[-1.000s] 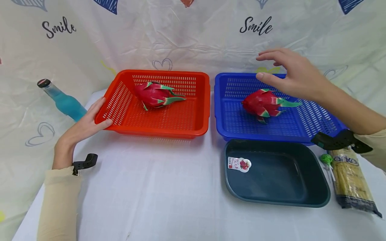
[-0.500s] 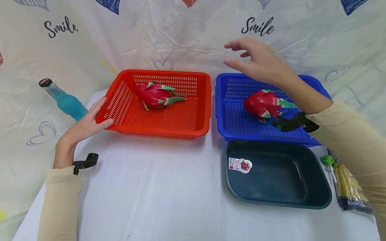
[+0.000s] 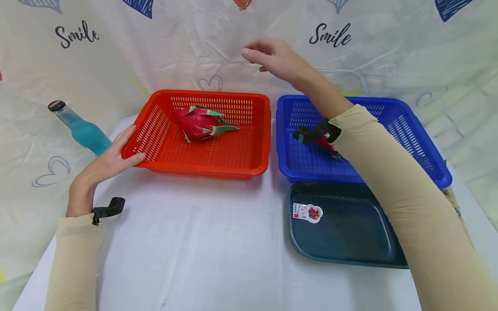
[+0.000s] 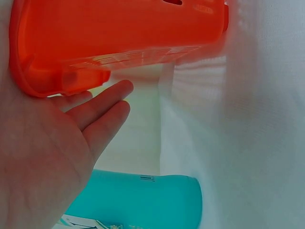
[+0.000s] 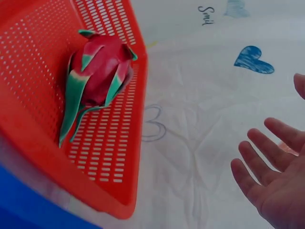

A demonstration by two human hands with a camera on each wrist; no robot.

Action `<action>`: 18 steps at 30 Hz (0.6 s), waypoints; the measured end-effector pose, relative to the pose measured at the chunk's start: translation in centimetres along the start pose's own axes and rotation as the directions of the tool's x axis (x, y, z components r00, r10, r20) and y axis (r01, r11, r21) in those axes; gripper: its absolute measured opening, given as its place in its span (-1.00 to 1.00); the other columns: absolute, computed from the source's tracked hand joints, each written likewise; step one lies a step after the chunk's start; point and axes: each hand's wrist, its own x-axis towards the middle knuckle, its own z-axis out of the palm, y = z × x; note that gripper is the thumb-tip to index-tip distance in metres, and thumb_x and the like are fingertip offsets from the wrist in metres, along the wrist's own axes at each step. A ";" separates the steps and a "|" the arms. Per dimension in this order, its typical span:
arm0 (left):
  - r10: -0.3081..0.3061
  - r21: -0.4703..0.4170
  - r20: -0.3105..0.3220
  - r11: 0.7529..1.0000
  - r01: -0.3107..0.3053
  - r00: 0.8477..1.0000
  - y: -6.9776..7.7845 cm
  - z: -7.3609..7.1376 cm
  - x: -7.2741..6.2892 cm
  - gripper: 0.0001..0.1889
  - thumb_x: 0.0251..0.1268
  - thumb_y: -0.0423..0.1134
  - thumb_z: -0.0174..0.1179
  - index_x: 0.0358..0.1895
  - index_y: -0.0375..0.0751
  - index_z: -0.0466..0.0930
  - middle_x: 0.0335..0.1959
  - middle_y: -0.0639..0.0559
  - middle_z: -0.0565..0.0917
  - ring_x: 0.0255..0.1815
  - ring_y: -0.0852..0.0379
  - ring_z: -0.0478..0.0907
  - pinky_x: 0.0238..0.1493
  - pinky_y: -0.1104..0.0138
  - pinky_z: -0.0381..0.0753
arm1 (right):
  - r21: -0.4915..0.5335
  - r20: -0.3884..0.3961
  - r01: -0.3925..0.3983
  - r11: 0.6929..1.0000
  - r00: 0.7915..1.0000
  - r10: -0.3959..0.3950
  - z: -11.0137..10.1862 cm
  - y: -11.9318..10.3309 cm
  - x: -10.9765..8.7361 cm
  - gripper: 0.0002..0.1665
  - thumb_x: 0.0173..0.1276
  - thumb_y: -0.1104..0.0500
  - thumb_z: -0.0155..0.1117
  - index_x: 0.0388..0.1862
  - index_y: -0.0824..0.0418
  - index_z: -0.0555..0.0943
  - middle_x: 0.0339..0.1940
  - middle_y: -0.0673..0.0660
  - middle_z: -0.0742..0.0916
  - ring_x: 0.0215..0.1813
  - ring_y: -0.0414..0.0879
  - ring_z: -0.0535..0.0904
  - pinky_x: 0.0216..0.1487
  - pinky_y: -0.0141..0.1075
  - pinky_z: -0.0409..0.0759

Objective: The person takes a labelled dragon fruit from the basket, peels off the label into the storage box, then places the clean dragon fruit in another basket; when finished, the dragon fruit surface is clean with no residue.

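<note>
My left hand point(image 3: 109, 157) rests at the near left corner of the red basket point(image 3: 210, 170), the thumb along the front rim. In the left wrist view its fingers point(image 4: 106, 119) stretch loosely beside the basket's outer wall. A red dragon fruit point(image 3: 199, 123) with green-tipped scales lies inside this basket. My right hand point(image 3: 274, 58), holding nothing, hangs above and behind the gap between the two baskets, its fingers slightly bent. Its forearm crosses over the blue basket point(image 3: 418, 142), partly covering a second dragon fruit point(image 3: 327, 146) there.
A bottle of blue liquid point(image 3: 87, 134) stands left of the red basket. In front of the blue basket sits a dark green tub point(image 3: 342, 233) with a fruit sticker point(image 3: 308, 212). The right sleeve point(image 3: 412, 194) hides most of a package at the right. A printed cloth hangs behind.
My right hand has swept left and slightly up from over the blue basket toward the red one, nothing in it. The left hand, baskets and dragon fruits have kept their places.
</note>
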 end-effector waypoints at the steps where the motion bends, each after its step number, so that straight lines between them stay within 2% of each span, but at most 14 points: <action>1: 0.003 -0.002 -0.001 1.000 -0.003 1.000 0.0 0.0 0.0 -0.11 0.37 -0.06 0.12 0.55 0.36 -0.35 0.58 -0.01 -0.12 0.46 -0.19 0.00 -0.15 0.64 0.49 | -0.007 0.010 0.004 1.000 1.000 -0.004 0.3 -0.1 0.6 -0.38 0.45 -0.21 0.01 0.39 0.02 0.39 0.33 0.06 0.53 0.32 -0.11 0.42 0.34 -0.21 0.46; 4: 0.006 -0.007 -0.004 1.000 -0.006 1.000 0.0 0.0 0.0 -0.11 0.37 -0.06 0.12 0.54 0.38 -0.34 0.58 0.00 -0.11 0.45 -0.19 0.01 -0.15 0.63 0.50 | -0.038 0.083 0.002 0.999 0.997 0.001 1.5 -0.2 2.1 -0.33 0.44 -0.24 0.00 0.41 0.05 0.36 0.34 0.07 0.52 0.32 -0.09 0.44 0.33 -0.22 0.48; 6: 0.003 -0.007 -0.005 1.000 -0.003 1.000 0.0 0.0 0.0 -0.11 0.37 -0.06 0.12 0.54 0.39 -0.34 0.58 0.00 -0.11 0.44 -0.19 0.01 -0.15 0.63 0.51 | -0.068 0.175 -0.004 0.998 0.984 0.016 2.3 -0.2 2.9 -0.28 0.42 -0.27 -0.01 0.43 0.04 0.33 0.36 0.07 0.51 0.34 -0.09 0.43 0.34 -0.21 0.48; 7: 0.001 -0.007 -0.005 1.000 -0.001 1.000 0.0 0.0 0.0 -0.10 0.37 -0.06 0.13 0.54 0.40 -0.34 0.58 0.00 -0.11 0.44 -0.19 0.01 -0.16 0.63 0.51 | -0.086 0.234 -0.001 0.996 0.972 0.021 2.6 -0.1 3.3 -0.27 0.41 -0.29 -0.02 0.43 0.04 0.32 0.37 0.06 0.49 0.35 -0.08 0.42 0.35 -0.19 0.47; 10: -0.006 -0.012 -0.001 1.000 0.006 1.000 0.0 0.0 0.0 -0.10 0.37 -0.07 0.13 0.54 0.38 -0.35 0.58 -0.01 -0.12 0.45 -0.19 0.02 -0.16 0.62 0.52 | -0.110 0.411 0.028 0.994 0.912 0.019 3.6 0.1 4.5 -0.28 0.40 -0.27 -0.01 0.43 0.05 0.31 0.38 0.08 0.45 0.39 -0.03 0.36 0.37 -0.11 0.45; 12: -0.010 -0.013 0.000 1.000 0.010 1.000 0.0 0.0 0.0 -0.09 0.37 -0.08 0.13 0.55 0.36 -0.35 0.59 -0.02 -0.12 0.46 -0.20 0.02 -0.17 0.63 0.52 | -0.102 0.477 0.042 0.994 0.879 0.012 4.2 0.2 5.2 -0.28 0.41 -0.25 0.00 0.42 0.08 0.31 0.37 0.10 0.43 0.40 0.00 0.33 0.39 -0.06 0.42; 14: -0.014 -0.016 -0.002 1.000 0.014 1.000 0.0 0.1 0.0 -0.08 0.36 -0.09 0.14 0.55 0.35 -0.36 0.59 -0.03 -0.11 0.46 -0.20 0.02 -0.18 0.64 0.52 | -0.100 0.488 0.051 0.994 0.873 0.005 5.0 0.4 6.0 -0.27 0.41 -0.24 0.00 0.43 0.11 0.32 0.37 0.12 0.43 0.39 0.02 0.34 0.38 -0.07 0.43; 18: -0.014 -0.016 -0.006 1.000 0.014 1.000 -0.2 0.1 0.2 -0.08 0.36 -0.11 0.14 0.55 0.33 -0.35 0.58 -0.03 -0.11 0.47 -0.19 0.02 -0.17 0.64 0.51 | -0.056 0.464 -0.021 0.998 0.885 0.045 6.9 0.9 7.2 -0.22 0.41 -0.27 0.00 0.47 0.11 0.27 0.44 0.08 0.39 0.42 -0.04 0.33 0.40 -0.15 0.42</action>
